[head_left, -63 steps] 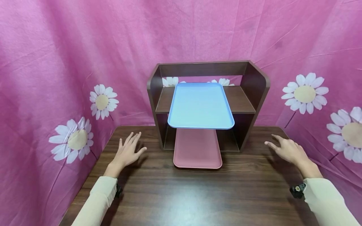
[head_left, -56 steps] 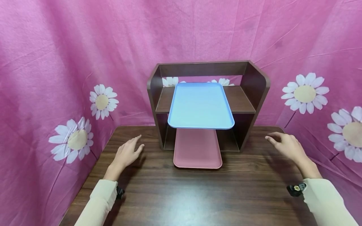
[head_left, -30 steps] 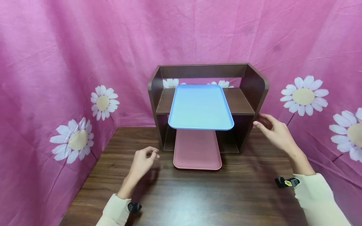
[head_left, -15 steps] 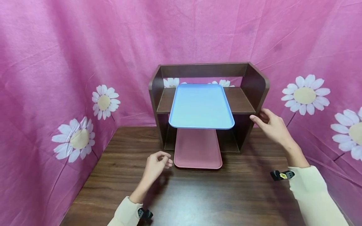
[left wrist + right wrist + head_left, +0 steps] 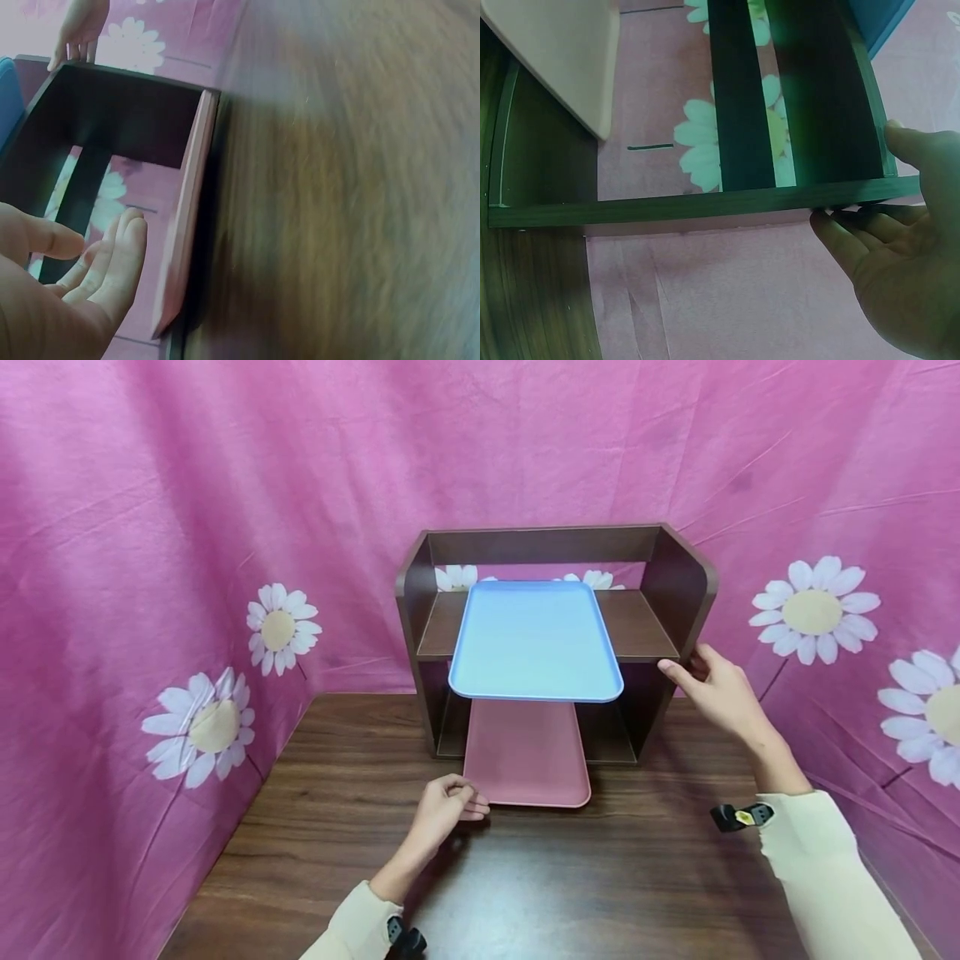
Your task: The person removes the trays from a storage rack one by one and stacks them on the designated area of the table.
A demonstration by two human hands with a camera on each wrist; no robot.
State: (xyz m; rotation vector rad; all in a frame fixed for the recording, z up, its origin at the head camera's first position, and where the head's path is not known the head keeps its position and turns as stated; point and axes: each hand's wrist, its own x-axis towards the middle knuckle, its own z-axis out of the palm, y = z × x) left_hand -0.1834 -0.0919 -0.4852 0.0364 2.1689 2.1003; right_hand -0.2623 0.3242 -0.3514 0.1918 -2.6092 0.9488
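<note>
A dark brown two-tier desktop shelf (image 5: 678, 593) stands on the table. Its upper board bears a blue tray (image 5: 536, 643), which juts out over the front. A pink tray (image 5: 525, 756) lies below, partly inside the lower tier and partly out in front. My left hand (image 5: 444, 810) is at the pink tray's front left corner, fingers loosely bent around nothing; in the left wrist view a gap shows between thumb and fingers. With my right hand (image 5: 720, 689) I grip the shelf's right side panel, thumb on the front edge and fingers against the outer face (image 5: 900, 247).
Brown wood-grain tabletop (image 5: 570, 885) extends in front of the shelf and to both sides. A pink curtain (image 5: 337, 485) printed with white daisies hangs behind and around the table. Black devices (image 5: 738, 817) are strapped at both wrists, below cream sleeves.
My left hand has moved right and toward me, up to the pink tray's corner. The right hand has come left from beside the shelf onto its side panel. Both trays stay put.
</note>
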